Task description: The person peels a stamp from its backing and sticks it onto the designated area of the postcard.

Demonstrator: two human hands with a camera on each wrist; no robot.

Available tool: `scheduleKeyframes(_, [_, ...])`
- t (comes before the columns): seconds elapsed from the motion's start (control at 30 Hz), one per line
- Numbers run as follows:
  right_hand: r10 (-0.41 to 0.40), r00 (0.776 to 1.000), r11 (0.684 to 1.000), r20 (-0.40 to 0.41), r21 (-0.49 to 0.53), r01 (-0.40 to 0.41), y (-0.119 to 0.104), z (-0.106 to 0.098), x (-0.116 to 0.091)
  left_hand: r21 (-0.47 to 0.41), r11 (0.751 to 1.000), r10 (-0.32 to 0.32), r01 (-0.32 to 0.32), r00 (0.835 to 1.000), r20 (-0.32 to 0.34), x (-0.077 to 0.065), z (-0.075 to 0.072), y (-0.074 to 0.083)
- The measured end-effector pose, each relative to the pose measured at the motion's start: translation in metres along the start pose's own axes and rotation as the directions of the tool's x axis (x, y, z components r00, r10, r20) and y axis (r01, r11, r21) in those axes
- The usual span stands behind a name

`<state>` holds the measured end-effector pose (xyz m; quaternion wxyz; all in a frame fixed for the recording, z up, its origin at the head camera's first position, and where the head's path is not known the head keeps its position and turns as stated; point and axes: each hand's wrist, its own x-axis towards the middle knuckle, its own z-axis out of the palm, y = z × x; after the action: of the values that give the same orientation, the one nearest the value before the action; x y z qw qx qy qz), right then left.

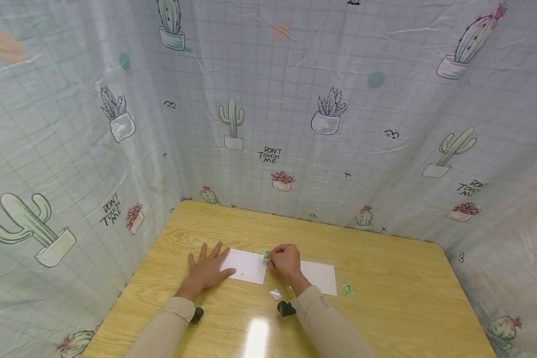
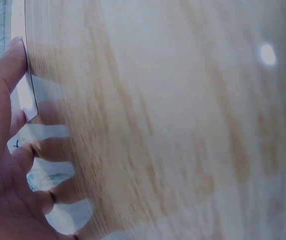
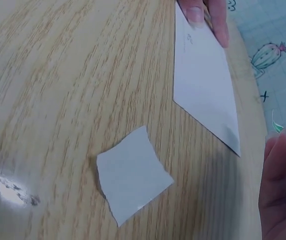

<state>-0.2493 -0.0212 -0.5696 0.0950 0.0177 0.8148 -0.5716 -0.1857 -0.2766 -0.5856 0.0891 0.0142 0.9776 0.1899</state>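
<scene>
L hand flat on the wood-grain table, grip spread wide, thumb on the L end of a white paper sheet w/ a small printed mark near its lower edge. R hand has its grip pinching a small green sticker, thumb vs. fingertips, at the sheet's upper R corner in the head view; R wrist cam shows it held up just beside that end, mostly hidden by the fingers. 2nd sheet, also white, lies to the R, partly covered by R hand & wrist. 2nd sticker, green w/ pale border, on the table just R of that. Torn scrap, whitish & squarish, lies b/w the sheets, nearer the person. Both sleeves beige. Cactus-print curtain behind, lettered "DON'T TOUCH ME".
</scene>
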Motion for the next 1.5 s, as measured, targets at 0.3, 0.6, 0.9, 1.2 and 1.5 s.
scheduleKeyframes(0.3, [0.023, 1.0, 0.999, 0.003, -0.042, -0.023, 0.005, 0.006, 0.003, -0.005, 1.0, -0.001, 0.001, 1.0, -0.015, -0.005, -0.002, 0.002])
scheduleKeyframes(0.6, [0.014, 1.0, 0.998, -0.01, -0.062, -0.015, 0.008, 0.01, 0.007, -0.006, 1.0, 0.008, -0.008, 1.0, -0.025, -0.002, -0.001, 0.001])
scheduleKeyframes(0.9, [0.006, 1.0, 0.997, -0.004, -0.072, -0.006, 0.01, 0.015, 0.009, 0.003, 1.0, -0.003, 0.003, 1.0, -0.019, 0.0, 0.002, -0.001])
scheduleKeyframes(1.2, [0.016, 1.0, 0.998, -0.002, -0.067, -0.016, 0.01, 0.016, 0.01, 0.0, 1.0, 0.008, -0.008, 1.0, -0.015, 0.001, 0.0, 0.001])
scheduleKeyframes(1.5, [-0.018, 1.0, 0.996, 0.011, -0.082, 0.019, 0.014, 0.018, 0.011, 0.013, 1.0, -0.008, 0.008, 1.0, -0.011, 0.003, 0.004, -0.003])
